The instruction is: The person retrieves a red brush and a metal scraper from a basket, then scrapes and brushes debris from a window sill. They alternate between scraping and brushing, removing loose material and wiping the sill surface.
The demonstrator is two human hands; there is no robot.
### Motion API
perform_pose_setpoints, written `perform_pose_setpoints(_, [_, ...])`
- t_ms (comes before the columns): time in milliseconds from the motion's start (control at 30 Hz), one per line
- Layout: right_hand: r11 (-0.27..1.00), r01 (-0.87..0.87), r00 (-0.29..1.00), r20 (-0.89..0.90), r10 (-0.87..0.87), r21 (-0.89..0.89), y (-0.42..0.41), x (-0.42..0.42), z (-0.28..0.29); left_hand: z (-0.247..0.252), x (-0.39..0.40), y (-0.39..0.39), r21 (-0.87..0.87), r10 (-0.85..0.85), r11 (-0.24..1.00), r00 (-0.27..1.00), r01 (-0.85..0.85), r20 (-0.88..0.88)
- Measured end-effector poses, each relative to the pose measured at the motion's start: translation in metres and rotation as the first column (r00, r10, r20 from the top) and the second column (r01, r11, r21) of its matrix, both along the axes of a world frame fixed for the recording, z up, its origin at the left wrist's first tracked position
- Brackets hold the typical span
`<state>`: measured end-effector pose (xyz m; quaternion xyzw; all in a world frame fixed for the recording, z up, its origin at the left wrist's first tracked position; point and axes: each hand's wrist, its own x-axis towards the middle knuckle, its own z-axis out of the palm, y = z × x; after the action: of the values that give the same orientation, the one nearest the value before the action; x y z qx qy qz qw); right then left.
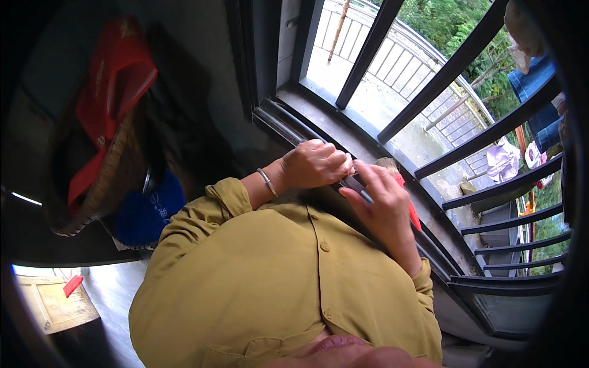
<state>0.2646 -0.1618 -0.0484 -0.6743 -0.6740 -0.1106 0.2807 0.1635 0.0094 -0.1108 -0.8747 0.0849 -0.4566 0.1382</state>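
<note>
My left hand (317, 164), with a silver-coloured bangle at its wrist, is curled into a fist at the inner edge of the window sill. A small dark grey metal object (353, 183) reaches from this fist towards my right hand (385, 200), whose thumb and fingers lie around its other end; its exact kind is unclear. What is inside the fist is hidden. Just beyond my right hand is a brush with pale bristles and a red handle (412, 209), partly covered by the fingers. Whether the brush rests on the sill (317, 110) or is held, I cannot tell.
Dark window bars (428, 87) stand close beyond my hands, with a railing and hanging clothes outside. At left are a woven basket (117, 168) with a red cloth-like item (108, 87) over it and a blue item (152, 211). A wooden cabinet (60, 306) stands lower left.
</note>
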Motion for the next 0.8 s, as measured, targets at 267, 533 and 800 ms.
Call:
perform_pose_setpoints(267, [0.991, -0.106, 0.994, 0.041, 0.103, 0.080, 0.021, -0.001, -0.020, -0.003, -0.035, 0.007, -0.201, 0.079, 0.976, 0.997, -0.078, -0.006])
perform_pose_setpoints(533, [0.991, 0.133, 0.737, -0.666, -0.119, -0.029, 0.033, -0.001, -0.034, -0.025, -0.081, 0.045, -0.719, 0.374, 0.681, 0.910, -0.138, 0.180])
perform_pose_setpoints(800, [0.983, 0.066, 0.461, -0.868, -0.184, -0.174, 0.040, 0.004, -0.042, -0.068, -0.095, 0.070, -0.969, 0.474, 0.185, 0.879, -0.166, -0.060])
